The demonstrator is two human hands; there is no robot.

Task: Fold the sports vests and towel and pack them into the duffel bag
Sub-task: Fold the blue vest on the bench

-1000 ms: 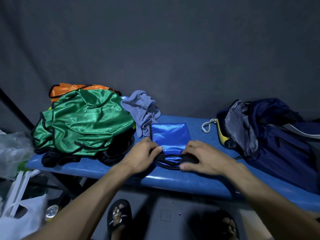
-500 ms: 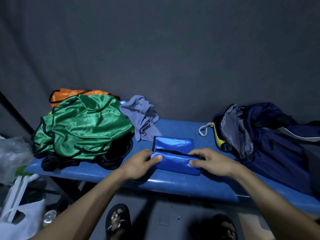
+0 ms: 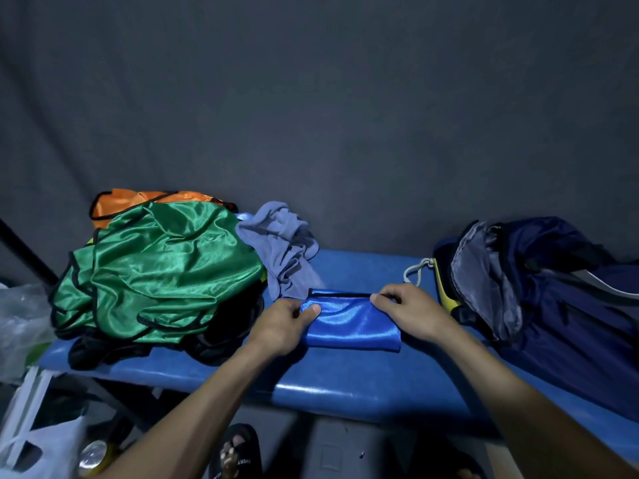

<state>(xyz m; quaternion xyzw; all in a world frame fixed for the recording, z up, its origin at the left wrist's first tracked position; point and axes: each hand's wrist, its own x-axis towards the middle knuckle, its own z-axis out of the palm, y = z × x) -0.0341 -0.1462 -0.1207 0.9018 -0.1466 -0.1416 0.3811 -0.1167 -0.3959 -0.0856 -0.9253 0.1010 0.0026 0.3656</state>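
A: Where's the blue vest [image 3: 351,321] rn?

B: Folded into a small flat rectangle, lying mid-surface [image 3: 345,385] right in front of the person. Left hand [image 3: 285,324] pinches its left end, thumb on top. Right hand [image 3: 413,311] pinches the top right corner by the black trim.

A: Why hold both ends?

B: Prob bc the satin's slippery. Gripping each side keeps the fold from sliding open, and sets up a lift twd the duffel bag [image 3: 546,299], which sits open-mouthed at the right end, near the vest.

A: What's left?

B: Lots, imo. Green vest [image 3: 162,271] is heaped unfolded at the left end w/ an orange vest [image 3: 138,198] behind it. Grey towel [image 3: 280,247] is crumpled btwn that heap and the blue one.

A: Surface & room?

B: Blue padded bench-type top, glossy front edge. Dark grey cloth backdrop [image 3: 345,115] behind. Plastic bags [image 3: 24,323] at far left, sandaled foot [image 3: 237,451] on the floor below.
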